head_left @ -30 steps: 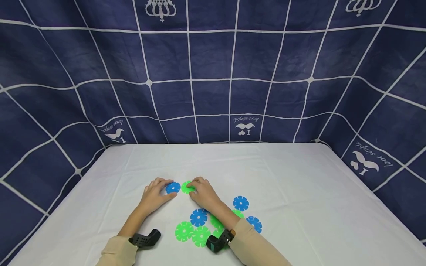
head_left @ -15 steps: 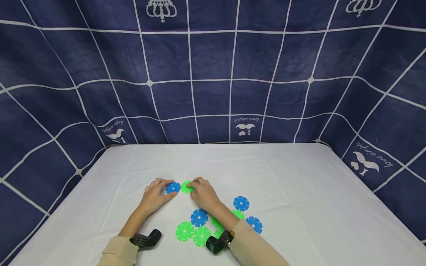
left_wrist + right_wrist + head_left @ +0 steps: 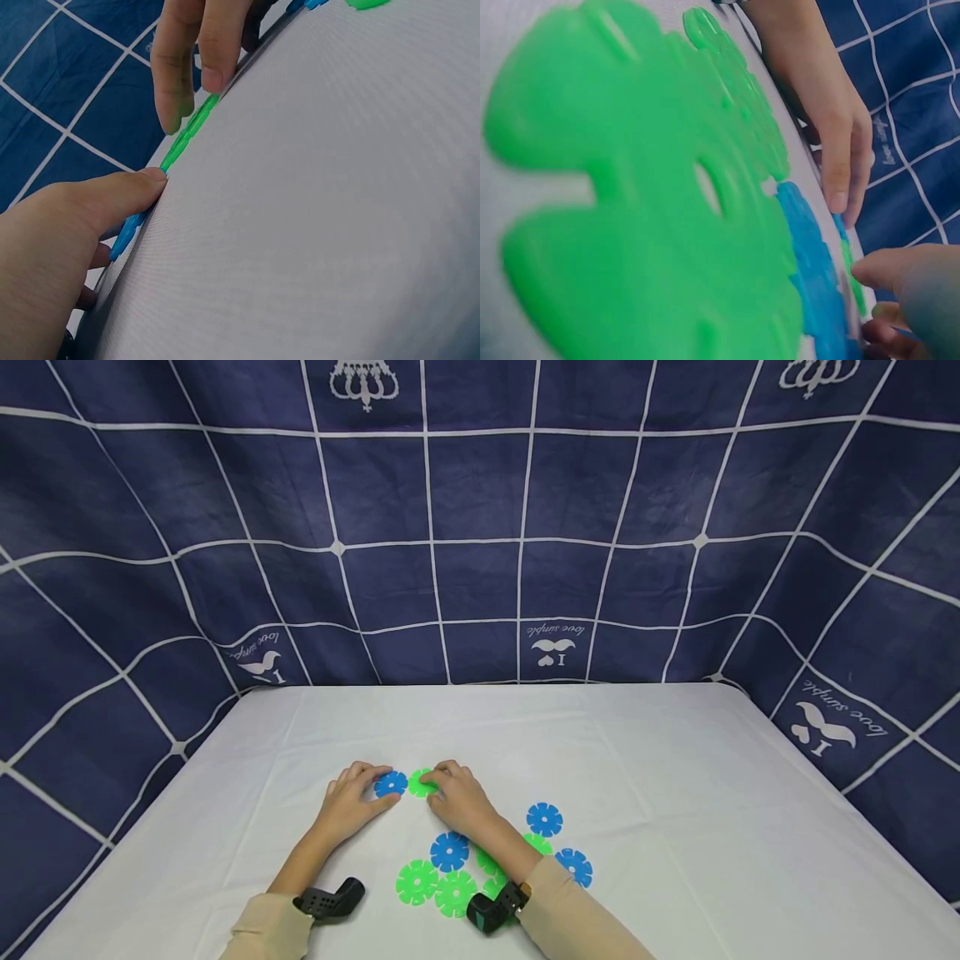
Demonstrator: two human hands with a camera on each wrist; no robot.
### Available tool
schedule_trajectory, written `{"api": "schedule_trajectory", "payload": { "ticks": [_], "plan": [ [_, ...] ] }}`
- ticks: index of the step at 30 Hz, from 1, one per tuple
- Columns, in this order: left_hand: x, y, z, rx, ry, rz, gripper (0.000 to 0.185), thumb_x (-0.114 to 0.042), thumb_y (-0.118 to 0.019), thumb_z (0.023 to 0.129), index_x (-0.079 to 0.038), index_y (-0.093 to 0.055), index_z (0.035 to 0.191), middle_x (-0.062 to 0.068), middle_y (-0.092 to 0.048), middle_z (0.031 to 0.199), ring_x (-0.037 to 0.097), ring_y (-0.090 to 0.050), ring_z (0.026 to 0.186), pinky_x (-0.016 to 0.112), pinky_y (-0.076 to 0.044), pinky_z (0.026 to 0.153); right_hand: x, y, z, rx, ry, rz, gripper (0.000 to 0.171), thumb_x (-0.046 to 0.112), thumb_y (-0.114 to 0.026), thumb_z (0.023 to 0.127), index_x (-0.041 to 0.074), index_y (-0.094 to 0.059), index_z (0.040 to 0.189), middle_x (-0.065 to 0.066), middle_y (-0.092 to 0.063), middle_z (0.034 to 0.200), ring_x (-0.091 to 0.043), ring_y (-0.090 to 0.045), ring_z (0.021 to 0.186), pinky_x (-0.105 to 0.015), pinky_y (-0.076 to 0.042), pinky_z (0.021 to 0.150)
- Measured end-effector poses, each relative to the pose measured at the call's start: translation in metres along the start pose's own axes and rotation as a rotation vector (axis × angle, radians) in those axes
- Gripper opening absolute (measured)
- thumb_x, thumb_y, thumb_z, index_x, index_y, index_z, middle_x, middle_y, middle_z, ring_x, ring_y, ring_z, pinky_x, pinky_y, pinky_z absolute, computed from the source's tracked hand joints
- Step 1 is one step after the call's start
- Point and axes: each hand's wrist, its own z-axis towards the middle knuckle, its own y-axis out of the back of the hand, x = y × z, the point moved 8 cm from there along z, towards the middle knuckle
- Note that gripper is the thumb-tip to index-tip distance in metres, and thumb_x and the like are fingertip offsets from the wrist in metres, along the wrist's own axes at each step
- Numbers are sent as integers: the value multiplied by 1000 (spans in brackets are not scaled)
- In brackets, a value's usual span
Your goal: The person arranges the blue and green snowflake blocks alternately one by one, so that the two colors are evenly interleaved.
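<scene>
Two flat notched plastic discs, like snowflake building discs, lie side by side on the white-covered table in the head view. My left hand (image 3: 347, 802) holds the blue disc (image 3: 390, 784) between its thumb at the near edge and a finger at the far edge. Just to the right, my right hand (image 3: 461, 797) holds the green disc (image 3: 417, 782), one finger over its top and the thumb at its near side. From the left wrist, the green disc (image 3: 187, 135) and blue disc (image 3: 126, 236) appear edge-on in a line, close together; whether they are joined I cannot tell.
Nearer the body lie several loose discs: a green disc (image 3: 416, 882), another green disc (image 3: 455, 893), a blue disc (image 3: 449, 852) and two blue ones to the right. My right forearm (image 3: 513, 852) covers part of them. A blue checked curtain (image 3: 480, 577) stands behind the table.
Almost nothing differs. Both hands stay at the blue and green discs, and the loose discs lie as before.
</scene>
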Motion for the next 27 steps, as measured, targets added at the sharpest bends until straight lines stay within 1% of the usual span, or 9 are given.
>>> {"api": "schedule_trajectory", "payload": {
  "ticks": [6, 11, 15, 18, 22, 27],
  "plan": [
    [0, 1, 0, -4, 2, 0, 57, -45, -65, 77, -11, -57, 122, 9, -51, 111, 26, -46, 102, 41, -28, 82, 5, 9, -5, 59, 7, 75, 33, 23, -54, 89, 21, -57, 121, -2, -53, 125, -22, -50, 115, -40, -40, 94],
    [1, 1, -1, 3, 12, 0, 59, -46, -65, 77, -10, -56, 123, 10, -51, 112, 26, -46, 103, 41, -28, 82, 10, 23, -14, 87, 24, 83, 32, 28, -51, 91, 26, -55, 123, 2, -54, 125, -18, -50, 116, -42, -37, 94],
    [1, 1, -1, 7, 22, 5, 59, -47, -64, 77, -10, -56, 123, 11, -51, 113, 27, -46, 104, 41, -28, 82, 13, 35, -23, 100, 35, 69, 32, 30, -51, 91, 27, -55, 123, 4, -55, 124, -16, -51, 111, -40, -37, 93],
    [1, 1, -2, 8, 25, 5, 59, -46, -64, 78, -10, -56, 123, 11, -51, 113, 27, -45, 104, 41, -28, 82, 15, 45, -29, 93, 61, 45, 32, 31, -51, 91, 26, -55, 122, 4, -56, 122, -14, -53, 106, -37, -38, 90],
    [1, 1, -2, 7, 25, 5, 58, -45, -65, 78, -10, -56, 123, 12, -51, 113, 27, -45, 104, 41, -28, 82, 13, 56, -39, 70, 95, 20, 31, 31, -52, 91, 25, -57, 121, 5, -57, 120, -13, -53, 103, -37, -38, 89],
    [1, 0, -1, 9, 18, -3, 56, -44, -65, 78, -10, -56, 122, 10, -51, 113, 26, -46, 104, 41, -28, 82, 2, 65, -50, 46, 96, 39, 29, 28, -52, 91, 22, -58, 119, 3, -58, 118, -15, -54, 101, -40, -38, 89]
  ]
}}
